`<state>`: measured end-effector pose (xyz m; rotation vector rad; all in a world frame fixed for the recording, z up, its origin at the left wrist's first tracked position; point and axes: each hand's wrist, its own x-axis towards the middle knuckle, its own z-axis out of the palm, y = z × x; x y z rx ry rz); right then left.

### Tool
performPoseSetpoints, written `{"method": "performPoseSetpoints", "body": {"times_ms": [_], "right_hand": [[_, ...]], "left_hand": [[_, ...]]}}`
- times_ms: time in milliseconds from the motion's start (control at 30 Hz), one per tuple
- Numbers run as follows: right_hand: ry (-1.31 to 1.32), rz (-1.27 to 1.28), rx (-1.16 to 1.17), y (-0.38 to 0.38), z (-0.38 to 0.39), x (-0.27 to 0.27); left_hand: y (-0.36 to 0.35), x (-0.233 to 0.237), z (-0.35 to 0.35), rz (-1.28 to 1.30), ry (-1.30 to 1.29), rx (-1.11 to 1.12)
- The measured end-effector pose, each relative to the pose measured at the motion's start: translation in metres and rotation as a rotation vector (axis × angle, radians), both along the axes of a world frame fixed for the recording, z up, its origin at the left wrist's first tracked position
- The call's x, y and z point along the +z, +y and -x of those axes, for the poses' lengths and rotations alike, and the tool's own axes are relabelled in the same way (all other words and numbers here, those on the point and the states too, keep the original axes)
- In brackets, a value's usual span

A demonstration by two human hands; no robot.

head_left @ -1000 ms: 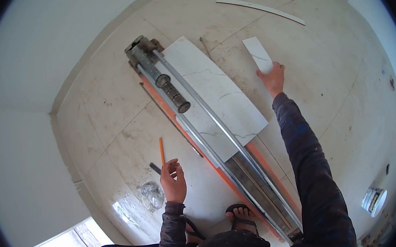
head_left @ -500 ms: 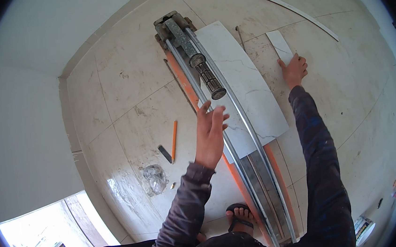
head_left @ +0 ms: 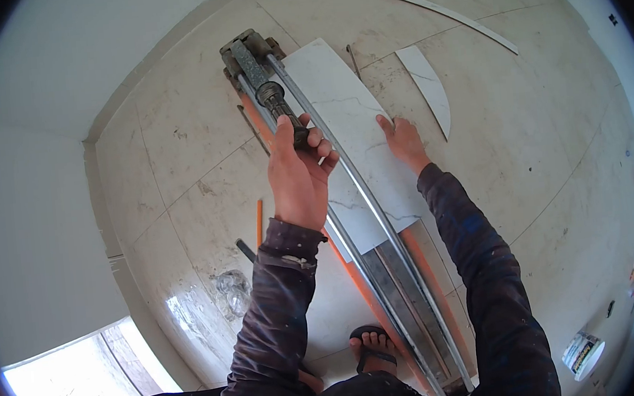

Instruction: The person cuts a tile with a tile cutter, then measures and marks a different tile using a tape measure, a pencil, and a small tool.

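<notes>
My left hand is closed round the dark ribbed handle of a manual tile cutter. Two steel rails run from the cutter's head down towards my feet, over an orange-edged base. Under the rails lies a white marble-patterned tile, jutting out to the right. My right hand is at the tile's right edge, thumb over the edge and fingers bent; their undersides are hidden. Beyond it, apart from the hand, a curved white tile offcut rests on the floor.
A long thin tile strip lies at the far right. Left of the cutter are an orange pencil, a dark marker-like piece and crumpled clear plastic. A white tub stands lower right; my sandalled foot is beside the base.
My left hand has moved up and closed round the cutter's handle. My right hand has let go of the offcut and shifted left to the tile's edge. The view has shifted slightly.
</notes>
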<state>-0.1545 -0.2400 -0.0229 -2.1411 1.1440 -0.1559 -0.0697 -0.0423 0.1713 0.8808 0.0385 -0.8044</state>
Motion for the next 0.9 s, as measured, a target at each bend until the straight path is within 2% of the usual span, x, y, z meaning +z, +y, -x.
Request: {"method": "performPoseSetpoints", "body": {"times_ms": [167, 300, 367, 500, 567, 600, 633, 667, 700, 733, 800, 833, 900], "right_hand": [[0.016, 0.026, -0.066, -0.005, 0.033, -0.005], [0.019, 0.120, -0.122, -0.031, 0.074, 0.008], [0.065, 0.178, -0.080, -0.059, 0.093, 0.016], [0.060, 0.356, -0.030, -0.113, 0.134, 0.066], [-0.213, 0.586, 0.223, -0.168, 0.178, 0.065], [-0.056, 0.680, 0.248, -0.196, 0.199, 0.077], [0.012, 0.654, 0.145, -0.207, 0.206, 0.106], [-0.095, 0.633, 0.174, -0.232, 0.233, 0.116], [0.095, 1.044, 0.230, -0.187, 0.220, 0.180], [0.133, 0.873, 0.035, -0.190, 0.228, 0.200], [-0.222, 0.071, 0.005, -0.124, 0.222, 0.252], [-0.198, 0.061, -0.017, -0.109, 0.225, 0.258], [-0.092, 0.239, -0.032, -0.101, 0.226, 0.264]], "left_hand": [[0.006, 0.009, -0.017, -0.023, 0.043, -0.092], [0.009, 0.002, -0.015, -0.049, 0.040, -0.137], [0.012, -0.003, -0.011, -0.094, 0.040, -0.147], [0.019, -0.015, -0.010, -0.215, -0.006, -0.220], [0.024, -0.025, -0.012, -0.348, -0.089, -0.295], [0.025, -0.027, -0.009, -0.401, -0.091, -0.280], [0.027, -0.032, -0.009, -0.395, -0.065, -0.305], [0.032, -0.034, -0.010, -0.402, -0.100, -0.380], [0.036, -0.035, -0.013, -0.427, -0.135, -0.448], [0.046, -0.034, -0.021, -0.430, -0.132, -0.408], [0.063, -0.035, -0.039, -0.482, -0.243, -0.667], [0.076, -0.034, -0.056, -0.489, -0.319, -0.745], [0.107, -0.002, -0.084, -0.640, -0.505, -0.767]]}}
